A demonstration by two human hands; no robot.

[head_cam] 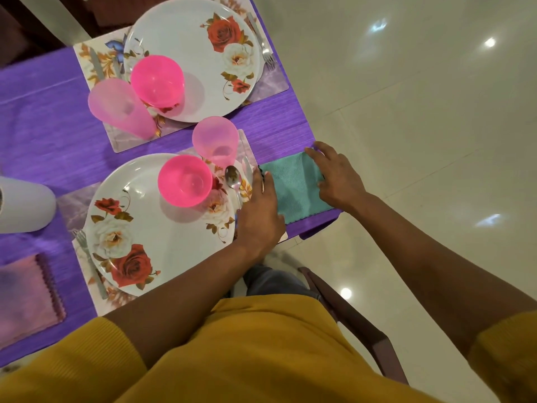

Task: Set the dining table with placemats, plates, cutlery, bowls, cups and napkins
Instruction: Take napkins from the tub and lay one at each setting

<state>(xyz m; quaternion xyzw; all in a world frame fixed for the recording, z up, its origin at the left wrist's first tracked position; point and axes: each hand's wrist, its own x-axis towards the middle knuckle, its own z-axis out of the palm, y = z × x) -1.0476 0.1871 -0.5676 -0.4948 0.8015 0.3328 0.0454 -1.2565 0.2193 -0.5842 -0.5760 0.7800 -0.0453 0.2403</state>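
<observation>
A purple tablecloth (40,132) covered the table. A white vessel (24,203) stood at the left edge. A brown chair (357,321) stood on the glossy floor (421,112).

A home dining room: a table under a purple ribbed tablecloth (43,135), laid with rose-patterned white melamine plates (186,53), stands on glossy cream floor tiles (421,112) beside a brown wooden chair (357,324).
</observation>
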